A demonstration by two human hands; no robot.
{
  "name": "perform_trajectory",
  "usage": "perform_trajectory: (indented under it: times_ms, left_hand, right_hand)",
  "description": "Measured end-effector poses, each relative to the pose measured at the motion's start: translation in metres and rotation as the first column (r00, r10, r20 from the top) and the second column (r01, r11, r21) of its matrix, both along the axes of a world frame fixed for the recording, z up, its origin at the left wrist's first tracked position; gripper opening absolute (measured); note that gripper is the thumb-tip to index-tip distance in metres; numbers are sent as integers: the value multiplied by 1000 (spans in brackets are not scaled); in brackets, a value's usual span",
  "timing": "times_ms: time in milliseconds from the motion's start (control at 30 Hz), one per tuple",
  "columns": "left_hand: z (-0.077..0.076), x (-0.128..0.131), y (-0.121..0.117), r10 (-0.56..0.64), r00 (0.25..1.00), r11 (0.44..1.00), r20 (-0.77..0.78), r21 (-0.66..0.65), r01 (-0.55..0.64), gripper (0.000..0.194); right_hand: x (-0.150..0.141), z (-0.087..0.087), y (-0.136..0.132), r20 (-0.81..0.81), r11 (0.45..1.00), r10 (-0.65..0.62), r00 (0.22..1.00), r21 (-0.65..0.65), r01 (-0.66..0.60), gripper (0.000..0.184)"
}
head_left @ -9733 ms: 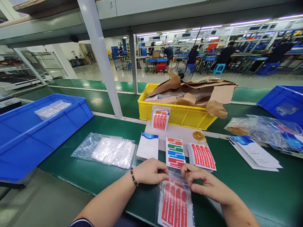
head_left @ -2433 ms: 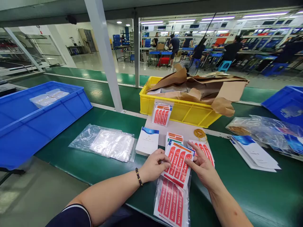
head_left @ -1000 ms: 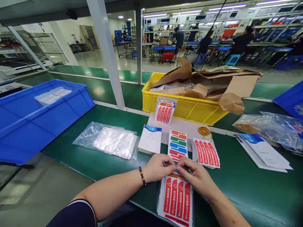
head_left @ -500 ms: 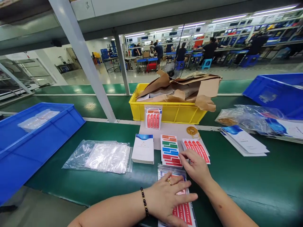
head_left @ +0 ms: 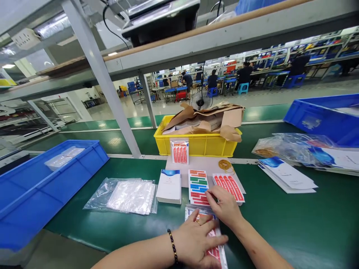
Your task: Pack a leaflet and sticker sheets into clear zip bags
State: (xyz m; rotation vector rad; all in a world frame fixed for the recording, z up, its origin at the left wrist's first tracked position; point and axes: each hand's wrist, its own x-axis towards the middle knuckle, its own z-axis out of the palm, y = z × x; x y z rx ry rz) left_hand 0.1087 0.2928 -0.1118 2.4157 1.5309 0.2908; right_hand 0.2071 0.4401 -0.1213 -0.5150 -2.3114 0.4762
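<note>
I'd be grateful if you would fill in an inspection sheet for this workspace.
Surface: green worktop, with a pale board lying on it.
Job's things: bagged sticker sheets under the left hand; colour sticker sheets, red sticker sheets, a booklet stack and clear bags laid out around.
Clutter: brown paper overhanging the yellow bin; loose plastic bags at right.
Grippers: bare hands; left hand spread over the bagged sheets; right hand at the colour sheets' edge, grip unclear.
Cables: black cable hanging at the upper shelf; on the worktop, nothing seen.
Surroundings: fan behind the bin; people at distant benches.
</note>
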Motion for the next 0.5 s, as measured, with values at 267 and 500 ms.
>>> perform_trajectory:
  times_ms: [267,500]
  left_hand:
    - [-10,23,-6,197,980,977,18,-92,-194,78]
    - [-8,16,-8,139,990,989,27,-64,-137,75]
  right_hand:
    - [3,5,-11,14,999,8,1000,53,-9,22]
    - [3,2,-8,21,996,-11,1000,93,9,22]
